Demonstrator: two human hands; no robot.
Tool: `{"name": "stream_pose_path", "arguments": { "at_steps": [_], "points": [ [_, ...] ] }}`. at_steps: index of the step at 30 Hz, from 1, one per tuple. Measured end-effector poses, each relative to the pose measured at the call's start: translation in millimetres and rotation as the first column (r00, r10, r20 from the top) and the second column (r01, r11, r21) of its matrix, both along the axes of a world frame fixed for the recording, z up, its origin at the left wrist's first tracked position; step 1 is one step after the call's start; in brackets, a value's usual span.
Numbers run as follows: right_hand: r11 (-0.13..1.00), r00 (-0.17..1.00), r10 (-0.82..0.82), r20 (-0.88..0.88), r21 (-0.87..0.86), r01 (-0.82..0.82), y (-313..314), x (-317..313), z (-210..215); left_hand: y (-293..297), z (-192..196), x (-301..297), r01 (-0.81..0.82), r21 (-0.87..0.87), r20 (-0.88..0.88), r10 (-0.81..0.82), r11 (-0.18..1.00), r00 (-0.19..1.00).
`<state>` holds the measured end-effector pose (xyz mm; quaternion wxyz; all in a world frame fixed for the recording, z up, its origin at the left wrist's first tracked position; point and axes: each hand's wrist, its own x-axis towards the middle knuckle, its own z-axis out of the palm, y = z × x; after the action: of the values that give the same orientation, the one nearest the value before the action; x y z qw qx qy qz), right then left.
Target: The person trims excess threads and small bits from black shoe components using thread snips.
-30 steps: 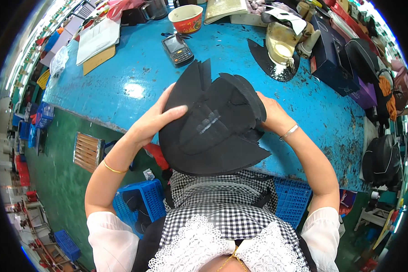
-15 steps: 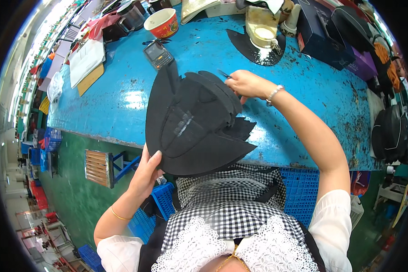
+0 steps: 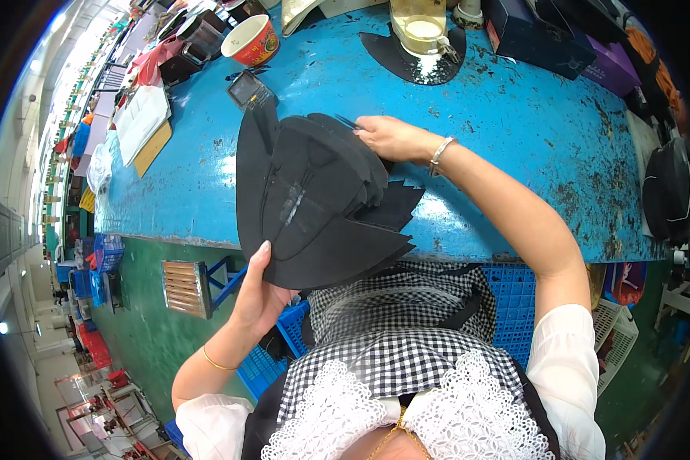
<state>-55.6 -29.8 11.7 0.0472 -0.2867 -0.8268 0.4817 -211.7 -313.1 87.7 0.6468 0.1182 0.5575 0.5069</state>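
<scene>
A stack of black fabric pieces with pointed edges hangs over the near edge of the blue worktable. My left hand grips the stack's lower left edge from below, thumb on top. My right hand pinches the stack's upper right edge over the table, with a thin dark tool poking out by its fingers. A bracelet sits on each wrist.
On the table stand a red bowl, a small calculator, a yellow pot of white paste on a black piece, papers and dark boxes. Blue crates sit under the table, a slatted stool on the green floor.
The stack has swung left and upright. My left hand dropped from the stack's top to its lower left edge; my right hand moved from the stack's right side to its upper edge.
</scene>
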Motion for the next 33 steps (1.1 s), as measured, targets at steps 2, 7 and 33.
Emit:
{"name": "stream_pose_path", "arguments": {
  "at_steps": [2, 7, 33],
  "points": [
    [0.988, 0.990, -0.089, -0.112, -0.140, 0.073, 2.1, 10.3, -16.3, 12.2, 4.0, -4.4, 0.005, -0.030, 0.017, -0.005, 1.000, 1.000],
    [0.801, 0.952, -0.281, -0.121, -0.576, 0.163, -21.3, 53.9, -1.6, 38.8, 6.2, -23.0, 0.061, -0.074, -0.076, -0.067, 0.995, 0.995],
    [0.441, 0.655, -0.750, -0.092, -0.807, 0.391, -189.9, 168.3, 2.9, 192.1, 12.1, -17.8, 0.702, 0.066, -0.624, -0.519, 0.710, 0.584]
  ]
}}
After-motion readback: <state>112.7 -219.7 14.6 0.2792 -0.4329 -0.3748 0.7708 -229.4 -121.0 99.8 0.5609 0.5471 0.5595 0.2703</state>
